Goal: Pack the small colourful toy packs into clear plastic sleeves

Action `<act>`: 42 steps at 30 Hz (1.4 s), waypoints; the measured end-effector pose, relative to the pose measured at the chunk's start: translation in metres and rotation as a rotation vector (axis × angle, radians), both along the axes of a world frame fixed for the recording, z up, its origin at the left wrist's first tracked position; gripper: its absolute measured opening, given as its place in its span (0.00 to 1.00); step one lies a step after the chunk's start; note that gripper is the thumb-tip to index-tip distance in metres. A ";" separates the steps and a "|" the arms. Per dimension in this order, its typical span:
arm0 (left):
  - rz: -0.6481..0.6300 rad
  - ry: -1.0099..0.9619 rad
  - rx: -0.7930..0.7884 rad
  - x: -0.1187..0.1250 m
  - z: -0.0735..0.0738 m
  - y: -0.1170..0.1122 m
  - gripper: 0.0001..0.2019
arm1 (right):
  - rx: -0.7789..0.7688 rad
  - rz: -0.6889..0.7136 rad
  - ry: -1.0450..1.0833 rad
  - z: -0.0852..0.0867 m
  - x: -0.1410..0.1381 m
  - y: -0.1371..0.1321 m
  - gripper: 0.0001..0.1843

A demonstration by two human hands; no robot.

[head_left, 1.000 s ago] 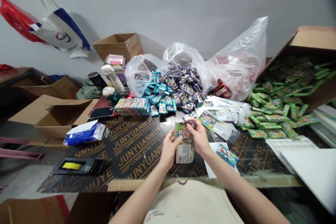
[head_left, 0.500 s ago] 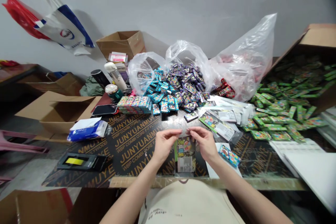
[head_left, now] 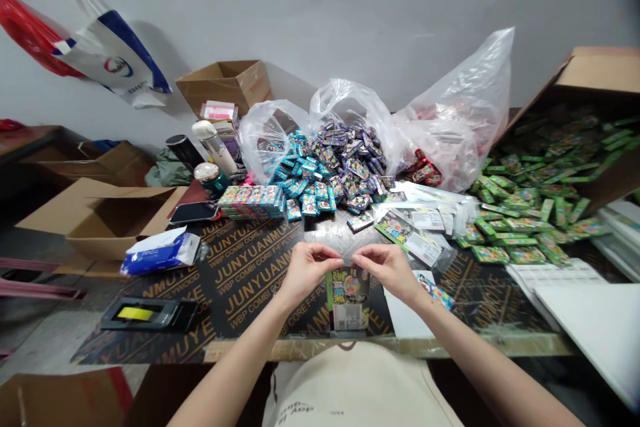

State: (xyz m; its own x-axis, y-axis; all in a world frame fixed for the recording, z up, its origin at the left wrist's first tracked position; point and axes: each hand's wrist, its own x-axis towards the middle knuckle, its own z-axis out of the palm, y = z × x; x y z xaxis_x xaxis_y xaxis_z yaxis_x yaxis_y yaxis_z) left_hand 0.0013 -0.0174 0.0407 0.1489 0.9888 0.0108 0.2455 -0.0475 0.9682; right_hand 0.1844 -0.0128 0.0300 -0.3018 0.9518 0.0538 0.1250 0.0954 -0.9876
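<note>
You pinch top of printed packet (head_left: pixel 349 297) with left hand (head_left: pixel 310 272) and right hand (head_left: pixel 390 271), near side of surface (head_left: pixel 260 280); whether closed, cannot tell. Other packets (head_left: pixel 413 238) lie unheld farther right, purple boxes (head_left: pixel 353 153) heaped far.

Left hand (head_left: pixel 311 273) and right hand (head_left: pixel 390 273) pinch top of printed packet (head_left: pixel 349 297). Teal boxes (head_left: pixel 309 203) heaped beside purple boxes (head_left: pixel 353 160); green boxes (head_left: pixel 527 255) at far right, by carton (head_left: pixel 600 72).
</note>
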 end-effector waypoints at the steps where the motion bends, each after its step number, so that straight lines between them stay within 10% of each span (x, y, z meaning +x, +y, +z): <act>1: -0.011 0.020 0.035 0.000 0.002 -0.002 0.04 | 0.001 0.011 -0.002 0.000 0.001 0.001 0.10; 6: -0.073 0.135 0.272 -0.001 0.004 -0.013 0.04 | 0.190 -0.039 -0.055 -0.013 0.008 -0.009 0.08; 12: 0.007 0.011 0.179 -0.003 -0.013 -0.012 0.02 | 0.345 -0.078 -0.075 -0.027 0.021 -0.010 0.10; 17: 0.366 -0.183 0.128 -0.037 -0.033 0.006 0.06 | 0.443 -0.329 -0.220 -0.048 0.010 0.050 0.18; 21: 0.825 -0.339 0.076 -0.078 -0.061 0.011 0.14 | 0.647 -0.176 -0.575 -0.073 -0.036 0.100 0.26; 27: 0.943 -0.246 -0.004 -0.115 -0.116 -0.025 0.18 | 0.634 0.006 -0.582 -0.069 -0.102 0.142 0.21; 30: 0.985 -0.050 0.029 -0.129 -0.120 -0.039 0.21 | 0.571 -0.005 -0.467 -0.058 -0.107 0.149 0.15; 39: 0.280 -0.466 -0.315 -0.056 -0.059 -0.015 0.16 | 0.134 0.288 -0.021 -0.036 -0.070 0.066 0.20; 42: 0.226 -0.503 -0.371 -0.024 -0.062 -0.010 0.14 | 0.318 0.192 -0.176 -0.027 -0.047 0.037 0.36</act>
